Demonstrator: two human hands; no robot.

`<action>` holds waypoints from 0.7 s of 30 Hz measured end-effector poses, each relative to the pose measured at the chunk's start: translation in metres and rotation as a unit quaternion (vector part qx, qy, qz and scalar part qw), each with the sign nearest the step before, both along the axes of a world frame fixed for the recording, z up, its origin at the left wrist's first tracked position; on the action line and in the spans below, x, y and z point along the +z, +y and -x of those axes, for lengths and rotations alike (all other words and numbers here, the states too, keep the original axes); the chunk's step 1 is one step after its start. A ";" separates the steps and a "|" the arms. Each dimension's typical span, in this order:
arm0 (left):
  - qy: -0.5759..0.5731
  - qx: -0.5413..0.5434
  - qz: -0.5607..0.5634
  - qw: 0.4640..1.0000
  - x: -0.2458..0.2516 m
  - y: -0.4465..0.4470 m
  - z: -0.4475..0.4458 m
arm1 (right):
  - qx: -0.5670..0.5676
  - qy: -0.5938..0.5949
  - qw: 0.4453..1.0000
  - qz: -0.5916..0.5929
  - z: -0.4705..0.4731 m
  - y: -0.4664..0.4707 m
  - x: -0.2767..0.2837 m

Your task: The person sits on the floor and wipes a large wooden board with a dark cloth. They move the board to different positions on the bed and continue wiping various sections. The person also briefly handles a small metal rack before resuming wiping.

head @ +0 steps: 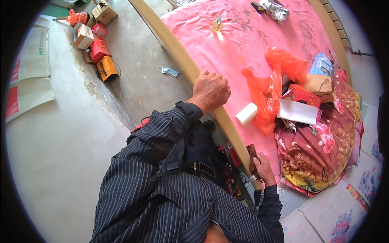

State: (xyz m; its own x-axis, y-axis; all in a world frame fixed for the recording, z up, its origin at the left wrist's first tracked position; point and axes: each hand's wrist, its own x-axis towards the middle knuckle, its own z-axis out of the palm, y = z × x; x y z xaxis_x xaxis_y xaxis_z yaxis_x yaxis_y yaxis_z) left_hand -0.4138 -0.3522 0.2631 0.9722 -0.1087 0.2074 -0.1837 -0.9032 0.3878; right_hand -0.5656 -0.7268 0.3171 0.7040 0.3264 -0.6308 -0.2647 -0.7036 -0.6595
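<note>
My left hand is closed in a fist over the wooden side rail of a bed, and nothing shows in its fingers. Lower right, my right hand grips a dark brown piece of cloth against the rail's inner side. A small white tag or scrap hangs by its lower end. The pink bedsheet spreads beyond both hands. Between them on the sheet lies a white block-like roll, touching an orange-red plastic bag.
A bundled floral quilt bears a red box, a white sheet and a cardboard box. A small amber glass vessel stands farther back. On the floor are a face mask, an orange machine and several boxes.
</note>
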 end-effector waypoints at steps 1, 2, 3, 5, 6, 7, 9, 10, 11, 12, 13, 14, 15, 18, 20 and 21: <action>-0.002 0.003 -0.007 1.000 0.000 0.000 -0.001 | 0.016 -0.009 1.000 0.018 -0.003 0.003 -0.001; -0.011 0.001 -0.014 1.000 -0.001 -0.001 -0.001 | 0.020 -0.012 1.000 0.012 -0.008 0.006 -0.002; 0.000 0.009 -0.023 1.000 -0.002 -0.002 -0.002 | 0.026 -0.040 0.999 -0.016 -0.013 0.013 -0.006; 0.012 0.012 -0.039 0.999 -0.004 -0.002 -0.003 | 0.052 -0.102 0.991 -0.074 -0.026 0.026 -0.017; -0.005 0.009 -0.031 0.999 -0.005 -0.002 -0.004 | 0.045 -0.094 0.991 -0.087 -0.030 0.031 -0.021; -0.013 0.006 -0.025 1.000 -0.006 -0.002 -0.004 | 0.038 -0.072 0.992 -0.101 -0.033 0.032 -0.023; -0.027 0.001 -0.036 0.999 -0.007 -0.001 -0.004 | -0.018 -0.018 0.992 -0.126 -0.030 0.034 -0.026; -0.025 0.003 -0.035 0.999 -0.007 -0.001 -0.004 | -0.023 -0.040 0.991 -0.125 -0.027 0.032 -0.025; -0.024 0.005 -0.032 0.999 -0.006 -0.001 -0.004 | -0.033 -0.053 0.990 -0.125 -0.022 0.028 -0.023; -0.021 0.002 -0.035 0.999 -0.005 -0.001 -0.004 | -0.048 -0.046 0.991 -0.117 -0.016 0.024 -0.021; -0.019 -0.001 -0.036 0.999 -0.005 -0.001 -0.003 | -0.033 -0.058 0.993 -0.096 -0.010 0.016 -0.016; -0.018 -0.004 -0.037 0.999 -0.004 0.000 -0.004 | -0.025 -0.050 0.996 -0.068 -0.005 0.006 -0.010; -0.012 -0.007 -0.044 0.999 -0.004 0.000 -0.005 | -0.018 -0.042 0.998 -0.039 0.001 -0.003 -0.005; -0.003 -0.017 -0.053 0.998 -0.004 0.000 -0.006 | -0.039 -0.009 0.999 0.024 0.017 -0.020 0.004; 0.001 -0.024 -0.055 0.998 -0.005 0.001 -0.006 | -0.038 -0.098 0.994 0.013 0.025 -0.017 0.005; 0.004 -0.029 -0.055 0.998 -0.005 0.001 -0.006 | -0.047 -0.105 0.993 0.038 0.027 -0.011 0.005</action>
State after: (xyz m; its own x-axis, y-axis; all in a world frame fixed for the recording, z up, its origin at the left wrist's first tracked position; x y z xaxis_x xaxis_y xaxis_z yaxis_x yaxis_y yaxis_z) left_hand -0.4080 -0.3514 0.2583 0.9651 -0.1868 0.1836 -0.2345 -0.9284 0.2882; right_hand -0.5929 -0.7378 0.3224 0.8480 0.2103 -0.4865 -0.1932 -0.7322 -0.6532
